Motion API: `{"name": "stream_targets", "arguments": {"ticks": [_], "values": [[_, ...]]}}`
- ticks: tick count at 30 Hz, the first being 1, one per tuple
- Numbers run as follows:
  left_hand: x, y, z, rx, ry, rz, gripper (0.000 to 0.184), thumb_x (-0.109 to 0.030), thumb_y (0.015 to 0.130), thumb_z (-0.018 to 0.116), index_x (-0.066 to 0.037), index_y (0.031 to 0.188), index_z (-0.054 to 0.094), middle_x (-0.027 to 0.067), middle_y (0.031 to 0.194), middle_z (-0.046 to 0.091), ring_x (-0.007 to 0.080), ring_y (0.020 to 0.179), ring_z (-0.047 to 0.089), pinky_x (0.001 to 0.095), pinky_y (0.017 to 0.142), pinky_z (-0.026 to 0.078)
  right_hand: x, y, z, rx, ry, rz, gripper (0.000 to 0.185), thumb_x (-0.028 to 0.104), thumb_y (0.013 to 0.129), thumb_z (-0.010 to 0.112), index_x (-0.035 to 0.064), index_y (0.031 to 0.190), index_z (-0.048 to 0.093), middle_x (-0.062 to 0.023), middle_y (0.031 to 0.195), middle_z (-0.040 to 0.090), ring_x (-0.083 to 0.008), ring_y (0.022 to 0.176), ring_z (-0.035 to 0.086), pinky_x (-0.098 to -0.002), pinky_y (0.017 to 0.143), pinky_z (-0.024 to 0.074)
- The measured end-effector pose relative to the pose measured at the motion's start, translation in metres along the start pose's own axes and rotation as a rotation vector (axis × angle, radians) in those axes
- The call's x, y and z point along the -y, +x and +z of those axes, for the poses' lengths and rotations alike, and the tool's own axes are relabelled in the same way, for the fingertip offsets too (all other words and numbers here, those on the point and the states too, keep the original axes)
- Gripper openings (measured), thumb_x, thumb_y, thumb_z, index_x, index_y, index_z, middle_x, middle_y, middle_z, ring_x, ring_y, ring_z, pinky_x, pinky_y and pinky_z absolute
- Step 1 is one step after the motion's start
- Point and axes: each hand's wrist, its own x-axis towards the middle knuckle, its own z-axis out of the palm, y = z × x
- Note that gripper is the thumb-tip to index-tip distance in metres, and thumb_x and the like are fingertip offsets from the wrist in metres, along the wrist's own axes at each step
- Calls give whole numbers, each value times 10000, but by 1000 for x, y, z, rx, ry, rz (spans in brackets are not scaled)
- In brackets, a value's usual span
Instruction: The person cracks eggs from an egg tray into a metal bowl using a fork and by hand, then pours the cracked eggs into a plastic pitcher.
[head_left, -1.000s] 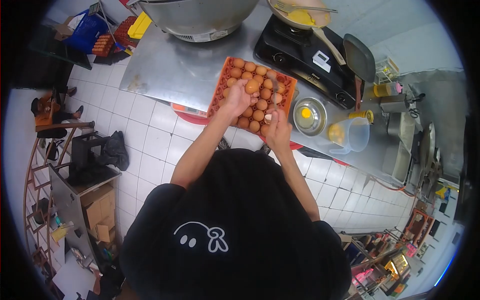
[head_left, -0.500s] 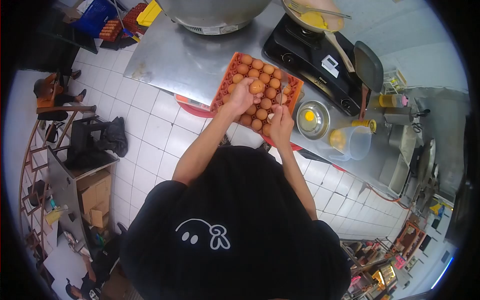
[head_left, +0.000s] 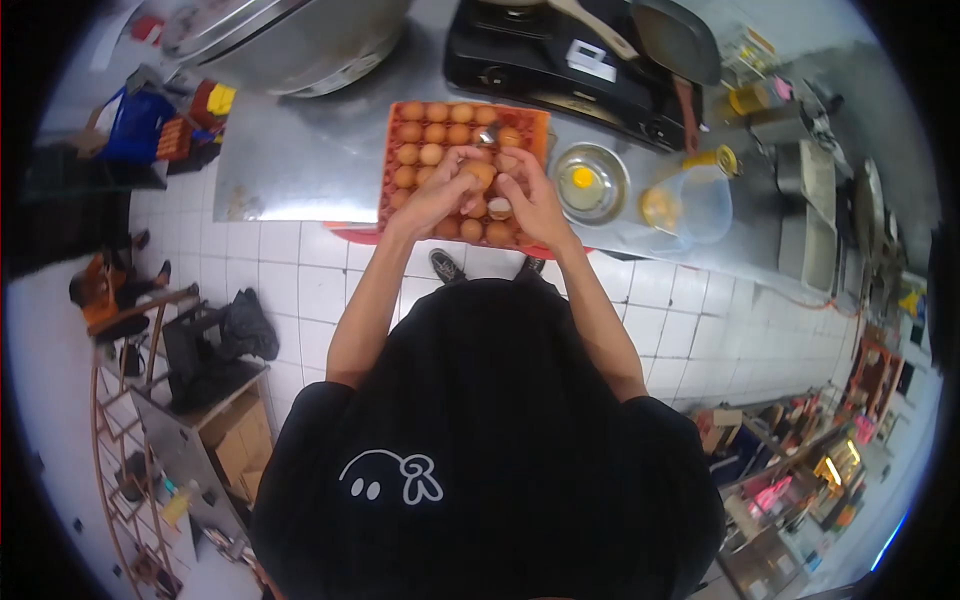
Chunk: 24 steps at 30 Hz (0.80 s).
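Note:
My left hand (head_left: 438, 198) is closed around a brown egg (head_left: 480, 176) above an orange-red egg tray (head_left: 392, 118). My right hand (head_left: 532, 196) comes up against the same egg, its fingers curled. A shiny metal spoon (head_left: 486, 136) juts out past the right fingertips; most of its handle is hidden. Below the fingers, a broken eggshell (head_left: 499, 207) shows its white inside. Many brown eggs (head_left: 430, 154) fill the tray. Right of it, a metal bowl (head_left: 616, 172) contains a raw egg with its yolk whole.
A clear plastic jug (head_left: 705, 205) with yellow contents stands right of the bowl. Behind the tray are a black gas stove (head_left: 560, 75), a dark pan (head_left: 680, 40) and a large metal pot (head_left: 290, 60). The steel counter (head_left: 290, 170) extends left.
The view has turned and shifted, so the counter looks level. My right hand has moved in to meet the left at the egg, and the spoon now points up and left.

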Motion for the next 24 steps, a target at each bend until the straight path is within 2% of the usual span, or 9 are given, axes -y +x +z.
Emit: {"name": "stream_targets", "arguments": {"ticks": [2, 4, 8, 10, 11, 12, 13, 19, 24], "values": [[-5, 11, 34, -10, 112, 11, 534, -90, 935, 513, 0, 1426, 323, 55, 835, 547, 124, 659, 522, 260, 600, 430, 10, -11, -27, 27, 11, 37, 468, 210, 995, 568, 83, 1427, 445, -179, 1085, 685, -312, 927, 688, -395, 835, 526], [13, 43, 35, 118, 245, -27, 667, -152, 952, 503, 45, 1510, 195, 69, 794, 588, 145, 658, 584, 263, 625, 470, 1, -16, -49, 44, -116, -91, 474, 212, 990, 577, 97, 1433, 454, -169, 1052, 681, -260, 947, 677, -370, 851, 518], [22, 89, 82, 263, 373, -143, 788, -253, 955, 518, 38, 1548, 88, 116, 842, 637, 192, 679, 664, 285, 639, 523, -26, -29, -104, 56, -190, -6, 479, 214, 980, 577, 92, 1428, 460, -165, 1026, 683, -238, 769, 673, -362, 734, 526], [24, 98, 108, 299, 451, -236, 742, -256, 970, 483, -25, 1565, 104, 103, 912, 607, 192, 715, 640, 297, 724, 535, -40, -34, -125, 18, -192, -37, 447, 212, 962, 583, 76, 1378, 491, -176, 939, 679, -228, 681, 653, -369, 667, 515], [27, 102, 120, 293, 490, -233, 659, -344, 966, 486, -12, 1483, 248, 76, 857, 579, 179, 704, 635, 288, 680, 531, -44, -37, -134, -11, -231, 11, 430, 217, 950, 585, 69, 1346, 502, -184, 889, 672, -237, 675, 652, -375, 661, 513], [33, 111, 122, 292, 492, -236, 659, -344, 966, 486, -12, 1483, 248, 76, 857, 579, 179, 704, 635, 288, 680, 531, -47, -39, -141, -39, -268, 60, 415, 222, 938, 587, 62, 1313, 512, -192, 840, 665, -247, 669, 651, -381, 656, 510], [42, 126, 120, 351, 597, -272, 604, -378, 961, 488, 4, 1394, 310, 66, 831, 561, 171, 694, 627, 284, 644, 526, -40, -41, -146, -64, -349, 78, 390, 243, 919, 581, 47, 1250, 518, -226, 805, 667, -349, 715, 672, -444, 691, 518], [81, 179, 104, 415, 899, -333, 576, -486, 946, 486, 47, 1152, 418, 44, 770, 525, 149, 656, 586, 295, 540, 512, -63, -39, -147, -131, -581, 66, 411, 304, 940, 534, -6, 1203, 474, -315, 953, 676, -504, 944, 647, -585, 814, 499], [83, 184, 109, 415, 1003, -329, 580, -488, 942, 476, 81, 1048, 523, 60, 731, 536, 161, 604, 562, 321, 514, 515, -79, -35, -140, -90, -718, 66, 400, 310, 981, 508, 0, 1228, 453, -323, 989, 669, -521, 929, 643, -578, 813, 506]]}}
